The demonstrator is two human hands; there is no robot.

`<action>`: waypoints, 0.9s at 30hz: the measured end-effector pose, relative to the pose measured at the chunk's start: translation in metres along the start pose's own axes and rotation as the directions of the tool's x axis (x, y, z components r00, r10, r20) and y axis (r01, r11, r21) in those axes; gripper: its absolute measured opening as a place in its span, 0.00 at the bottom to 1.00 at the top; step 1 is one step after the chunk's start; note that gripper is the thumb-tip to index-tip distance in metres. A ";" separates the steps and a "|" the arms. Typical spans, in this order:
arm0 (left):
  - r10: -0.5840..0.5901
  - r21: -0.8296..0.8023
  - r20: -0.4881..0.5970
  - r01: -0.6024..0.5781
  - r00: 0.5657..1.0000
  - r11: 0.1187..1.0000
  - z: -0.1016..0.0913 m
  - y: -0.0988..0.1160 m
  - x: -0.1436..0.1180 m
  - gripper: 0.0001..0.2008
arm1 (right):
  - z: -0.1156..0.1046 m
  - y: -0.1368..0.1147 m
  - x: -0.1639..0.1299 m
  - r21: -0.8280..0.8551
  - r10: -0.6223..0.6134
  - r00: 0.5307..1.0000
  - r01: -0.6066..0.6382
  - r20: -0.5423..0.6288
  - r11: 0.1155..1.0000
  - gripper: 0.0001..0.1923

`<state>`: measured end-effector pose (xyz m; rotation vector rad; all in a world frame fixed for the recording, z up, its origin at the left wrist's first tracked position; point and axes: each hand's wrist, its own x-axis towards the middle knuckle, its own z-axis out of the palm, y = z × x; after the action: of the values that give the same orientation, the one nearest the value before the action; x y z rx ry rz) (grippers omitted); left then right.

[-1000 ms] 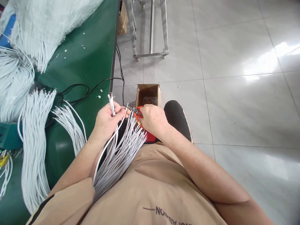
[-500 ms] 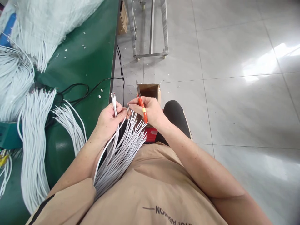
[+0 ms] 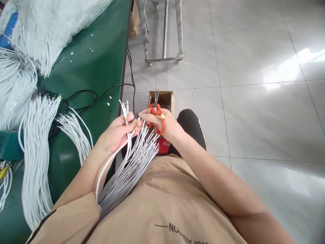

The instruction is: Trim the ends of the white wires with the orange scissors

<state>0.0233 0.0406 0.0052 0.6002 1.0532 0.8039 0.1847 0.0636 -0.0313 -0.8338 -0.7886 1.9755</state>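
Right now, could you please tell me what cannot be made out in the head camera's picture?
All in the head view:
Tip of the held wire: too small, pinched between the left hand and right hand.
Lower ends of the wire bundle: hidden behind the shirt.
Contents of the cardboard box: dim, partly blocked by the right hand and scissors.
Yellow item: cut off by the left edge.
Lettering: cut off by the bottom edge.

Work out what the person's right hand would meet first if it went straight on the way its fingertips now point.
The right hand points toward the left hand, so it would probably first meet the white wire end pinched there. They may be touching now; depth is hard to judge.
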 end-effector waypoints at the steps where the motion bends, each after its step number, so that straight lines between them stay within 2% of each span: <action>1: 0.006 0.015 -0.022 -0.006 1.000 1.000 0.000 -0.001 0.000 0.17 | 0.001 -0.001 -0.001 -0.023 -0.017 1.000 0.017 -0.011 1.000 0.08; 4: 0.045 0.108 -0.089 -0.036 0.995 0.994 0.001 -0.003 0.002 0.19 | 0.007 -0.002 -0.003 -0.053 -0.054 0.997 0.051 -0.048 0.997 0.07; 6: 0.159 0.278 -0.155 -0.112 0.975 0.954 0.003 -0.005 0.002 0.20 | 0.014 0.001 -0.004 -0.065 -0.057 0.991 0.050 -0.118 0.997 0.06; 7: 0.248 0.409 -0.197 -0.151 0.948 0.900 0.004 -0.006 0.001 0.20 | 0.017 0.003 -0.004 -0.083 -0.054 0.985 0.041 -0.165 0.996 0.06; 9: 0.437 0.675 -0.249 -0.169 0.864 0.719 0.005 -0.009 0.000 0.20 | 0.020 0.007 -0.004 -0.127 -0.043 0.967 0.012 -0.251 0.992 0.05; 10: 0.497 0.761 -0.250 -0.149 0.831 0.632 0.005 -0.010 0.000 0.19 | 0.021 0.008 -0.004 -0.139 -0.033 0.963 -0.005 -0.269 0.990 0.05; 11: 0.523 0.801 -0.244 -0.135 0.816 0.584 0.004 -0.011 0.000 0.17 | 0.020 0.008 -0.004 -0.134 -0.018 0.966 -0.017 -0.257 0.991 0.05; 12: 0.518 0.800 -0.240 -0.135 0.821 0.585 0.003 -0.012 0.001 0.16 | 0.018 0.007 -0.004 -0.115 -0.004 0.975 -0.021 -0.220 0.993 0.05; 15: 0.402 0.636 -0.224 -0.179 0.888 0.751 -0.001 -0.012 0.003 0.15 | 0.010 0.002 -0.004 -0.046 0.005 0.997 -0.009 -0.078 0.999 0.05; 18: 0.289 0.475 -0.159 -0.183 0.944 0.861 -0.002 -0.010 0.005 0.15 | 0.005 -0.002 -0.004 -0.047 -0.021 0.999 0.020 -0.033 0.999 0.06; 23: 0.200 0.365 -0.106 -0.149 0.974 0.919 0.002 -0.007 0.003 0.14 | 0.004 -0.003 -0.006 -0.089 -0.029 0.998 0.024 -0.058 0.996 0.08; 27: 0.185 0.325 -0.078 -0.150 0.980 0.934 0.001 -0.007 0.003 0.14 | 0.002 -0.002 -0.006 -0.113 -0.030 0.998 0.024 -0.054 0.993 0.09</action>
<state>0.0267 0.0394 -0.0017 0.9404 1.2551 0.8280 0.1867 0.0593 -0.0268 -0.9355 -0.8800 1.8898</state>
